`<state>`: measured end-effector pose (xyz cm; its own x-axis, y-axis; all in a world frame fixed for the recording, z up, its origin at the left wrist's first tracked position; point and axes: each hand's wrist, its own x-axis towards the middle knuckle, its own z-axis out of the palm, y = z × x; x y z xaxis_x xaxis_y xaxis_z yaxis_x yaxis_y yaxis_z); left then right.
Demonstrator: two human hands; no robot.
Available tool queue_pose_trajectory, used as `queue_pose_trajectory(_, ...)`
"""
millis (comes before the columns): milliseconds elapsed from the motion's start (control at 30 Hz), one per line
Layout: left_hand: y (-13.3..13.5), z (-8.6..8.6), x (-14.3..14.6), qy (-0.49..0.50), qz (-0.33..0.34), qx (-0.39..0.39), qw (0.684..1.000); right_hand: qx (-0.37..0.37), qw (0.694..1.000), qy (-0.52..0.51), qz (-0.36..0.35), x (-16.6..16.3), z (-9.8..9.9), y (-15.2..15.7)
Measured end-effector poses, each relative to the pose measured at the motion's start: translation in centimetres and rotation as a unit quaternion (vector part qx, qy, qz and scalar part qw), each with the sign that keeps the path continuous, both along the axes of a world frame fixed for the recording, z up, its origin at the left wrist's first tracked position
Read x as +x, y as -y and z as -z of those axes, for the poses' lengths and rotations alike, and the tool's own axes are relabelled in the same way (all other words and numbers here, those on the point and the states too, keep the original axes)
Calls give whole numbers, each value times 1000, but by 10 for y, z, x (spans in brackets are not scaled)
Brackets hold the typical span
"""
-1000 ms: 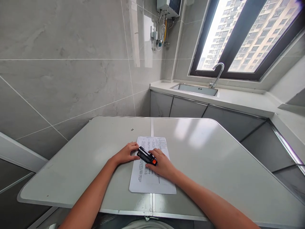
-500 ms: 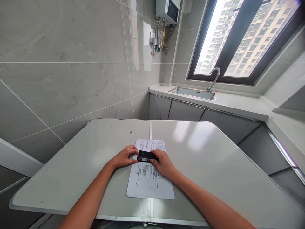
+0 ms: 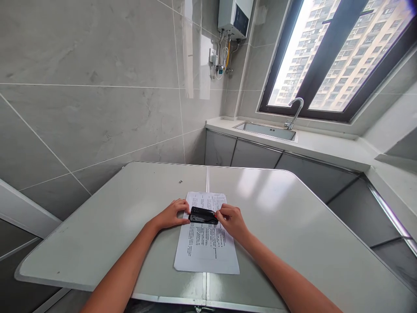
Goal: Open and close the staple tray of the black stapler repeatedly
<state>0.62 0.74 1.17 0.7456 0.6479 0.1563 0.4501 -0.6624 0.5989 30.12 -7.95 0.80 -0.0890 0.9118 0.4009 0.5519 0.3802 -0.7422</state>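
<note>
A black stapler [image 3: 202, 215] lies crosswise on a printed sheet of paper [image 3: 208, 252], towards the sheet's upper half. At the stapler's left end, my left hand [image 3: 172, 214] grips it between thumb and fingers. My right hand [image 3: 232, 221] is closed in a pinch at its right end, where a small red bit shows by the fingertips. The stapler's top and long side are visible between the hands. Lines of dark print fill the paper below it.
Two tiny dark metal bits, perhaps staples [image 3: 180, 181], lie beyond the paper on the white folding table [image 3: 273, 243]. A metal seam runs down the table's middle. Behind it stand a counter [image 3: 329, 145] with a sink [image 3: 265, 129] and a tiled wall [image 3: 124, 121].
My right hand has slid right, from over the stapler's right part to its end, and its fingers have drawn into a pinch. The left hand keeps its hold. The view has shifted slightly.
</note>
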Motion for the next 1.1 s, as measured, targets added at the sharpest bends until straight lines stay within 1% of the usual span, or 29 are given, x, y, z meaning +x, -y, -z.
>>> queue_pose_trajectory(100,0,0,1,1,3,-6,1000,-23,1000,-11,-1,1,1,-3)
queue_pose_trajectory(200,-1,1,1,6,4,-20,1000,-67,997,-40,-12,3,-1,-5)
queue_pose_trajectory(333,-3,4,0,12,4,-29,1000,-135,988,-45,-58,14,-5,-9)
queue_pose_trajectory(400,-3,4,1,14,1,-27,1000,-154,984,-31,-79,19,-6,-10)
queue_pose_trajectory(467,-2,4,1,15,-1,-23,1000,-124,989,-17,-82,20,-7,-9)
queue_pose_trajectory(567,-2,3,1,12,-1,-23,1000,-19,999,-16,-46,9,-6,-7)
queue_pose_trajectory(633,-2,2,1,11,1,-25,1000,16,999,-9,-36,-3,-1,-7)
queue_pose_trajectory(700,-2,1,1,15,3,-26,1000,6,998,17,-53,-15,4,-7)
queue_pose_trajectory(767,-2,0,2,17,3,-27,999,-23,996,45,-69,-23,9,-7)
queue_pose_trajectory(833,-2,-1,2,15,1,-30,999,-48,995,57,-71,-26,12,-7)
queue_pose_trajectory(900,-1,-2,1,9,0,-35,999,-56,995,53,-61,-25,13,-6)
queue_pose_trajectory(1000,-1,0,-1,17,-4,-51,999,-33,998,31,-33,-21,10,-4)
queue_pose_trajectory(1067,-1,2,-1,48,-24,-73,996,11,999,21,-22,-19,8,-2)
queue_pose_trajectory(1100,-1,4,-1,76,-42,-87,992,45,999,20,-19,-19,7,-1)
